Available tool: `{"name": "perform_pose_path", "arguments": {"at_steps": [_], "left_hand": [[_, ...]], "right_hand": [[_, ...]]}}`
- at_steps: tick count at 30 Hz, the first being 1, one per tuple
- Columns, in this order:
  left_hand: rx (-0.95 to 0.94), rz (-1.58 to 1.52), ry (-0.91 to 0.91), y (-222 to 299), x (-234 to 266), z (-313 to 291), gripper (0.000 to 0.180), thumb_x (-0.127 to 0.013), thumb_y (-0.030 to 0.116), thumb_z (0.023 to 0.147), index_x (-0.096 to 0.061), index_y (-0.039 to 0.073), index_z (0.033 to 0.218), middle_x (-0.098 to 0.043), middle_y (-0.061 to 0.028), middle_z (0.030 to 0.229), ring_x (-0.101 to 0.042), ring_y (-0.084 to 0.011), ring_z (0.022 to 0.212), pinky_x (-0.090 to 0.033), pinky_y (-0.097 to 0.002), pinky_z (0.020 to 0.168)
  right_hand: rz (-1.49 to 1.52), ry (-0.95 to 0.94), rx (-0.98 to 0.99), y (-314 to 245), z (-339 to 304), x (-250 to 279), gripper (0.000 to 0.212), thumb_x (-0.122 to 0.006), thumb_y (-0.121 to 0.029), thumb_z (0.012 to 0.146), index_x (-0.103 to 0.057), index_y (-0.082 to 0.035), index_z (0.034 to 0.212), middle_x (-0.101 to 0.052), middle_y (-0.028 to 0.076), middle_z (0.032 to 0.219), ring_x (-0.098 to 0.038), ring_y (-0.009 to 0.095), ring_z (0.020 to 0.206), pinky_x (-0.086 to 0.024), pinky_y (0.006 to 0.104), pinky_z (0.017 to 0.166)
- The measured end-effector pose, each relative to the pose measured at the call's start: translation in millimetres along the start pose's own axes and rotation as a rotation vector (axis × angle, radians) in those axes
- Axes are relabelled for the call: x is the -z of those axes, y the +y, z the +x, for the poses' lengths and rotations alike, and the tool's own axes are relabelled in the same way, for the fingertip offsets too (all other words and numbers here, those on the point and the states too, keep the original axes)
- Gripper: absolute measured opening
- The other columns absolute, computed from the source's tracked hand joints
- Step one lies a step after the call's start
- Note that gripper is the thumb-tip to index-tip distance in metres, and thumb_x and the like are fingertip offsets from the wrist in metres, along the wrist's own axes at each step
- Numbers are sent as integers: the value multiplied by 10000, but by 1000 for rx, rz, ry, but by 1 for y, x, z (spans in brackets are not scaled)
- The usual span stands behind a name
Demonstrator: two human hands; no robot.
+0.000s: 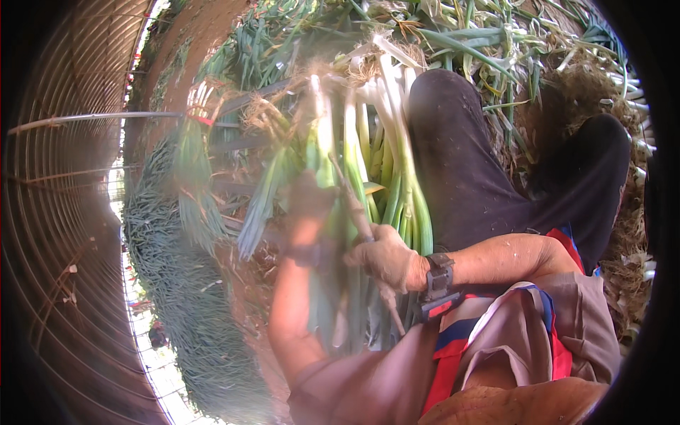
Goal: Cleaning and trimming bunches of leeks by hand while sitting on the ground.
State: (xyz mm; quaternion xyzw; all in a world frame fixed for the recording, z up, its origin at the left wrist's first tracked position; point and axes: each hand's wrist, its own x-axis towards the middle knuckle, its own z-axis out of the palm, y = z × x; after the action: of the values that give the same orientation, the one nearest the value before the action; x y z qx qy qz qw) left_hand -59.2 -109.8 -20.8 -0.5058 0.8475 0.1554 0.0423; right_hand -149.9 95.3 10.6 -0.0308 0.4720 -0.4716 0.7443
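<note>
My right hand (388, 259), in a pale, dirty glove, is closed round a long thin brown-grey rod (352, 198). The rod slants from among the stalks down toward my lap; its exact kind is unclear. My left hand (310, 197), in a dark glove, is at the lower part of a white-stemmed long green onion (323, 134). Blur smears its fingers, so its grip cannot be made out. More long green onions (398, 152) lie side by side in front of me, roots pointing away and leaves toward my lap.
A tied onion bunch (198, 170) lies at the left by a metal bar (99, 120). Beyond is a long heap of green leaves (184, 297). Loose onions and trimmings (482, 42) cover the far ground. My bent knees (446, 106) are at the right.
</note>
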Motion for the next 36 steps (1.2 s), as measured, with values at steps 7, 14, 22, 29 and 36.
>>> {"name": "perform_pose_path", "arguments": {"at_steps": [7, 14, 22, 29, 36], "left_hand": [[-63, 18, 57, -6, 11, 3, 691, -748, 263, 641, -556, -100, 1196, -634, -281, 1098, -622, -351, 1035, -482, -390, 900], [-87, 75, -17, -8, 17, -13, 564, -702, 262, 721, -574, -56, 1170, -643, -251, 1041, -628, -354, 971, -489, -421, 847], [-271, 17, -148, -53, -4, -28, 481, -676, 295, 810, -592, -9, 1173, -659, -204, 997, -638, -328, 925, -492, -392, 818], [-171, -13, -82, -40, 3, -61, 470, -672, 266, 811, -585, -7, 1184, -650, -198, 1016, -631, -319, 941, -489, -385, 827], [-74, -143, -55, -32, 3, -78, 461, -669, 238, 813, -578, -4, 1194, -642, -192, 1035, -624, -311, 958, -486, -378, 836]], "right_hand": [[-26, -87, 105, -8, -5, -1, 254, -741, -133, 745, -580, 30, 855, -550, 53, 675, -507, 124, 540, -413, 288, 469], [19, -49, 128, -18, -5, 4, 279, -722, -146, 750, -584, 49, 893, -538, 62, 681, -510, 140, 535, -410, 304, 460], [19, -78, 222, -35, 12, 14, 318, -705, -150, 740, -557, 53, 935, -538, 81, 695, -515, 153, 524, -417, 312, 458], [-6, -40, 245, -37, 17, 19, 366, -727, -148, 735, -549, 66, 972, -562, 107, 725, -538, 178, 573, -433, 326, 501], [72, -52, 130, -42, 9, 19, 421, -728, -180, 755, -504, 54, 1024, -543, 96, 672, -563, 170, 539, -466, 323, 475]]}}
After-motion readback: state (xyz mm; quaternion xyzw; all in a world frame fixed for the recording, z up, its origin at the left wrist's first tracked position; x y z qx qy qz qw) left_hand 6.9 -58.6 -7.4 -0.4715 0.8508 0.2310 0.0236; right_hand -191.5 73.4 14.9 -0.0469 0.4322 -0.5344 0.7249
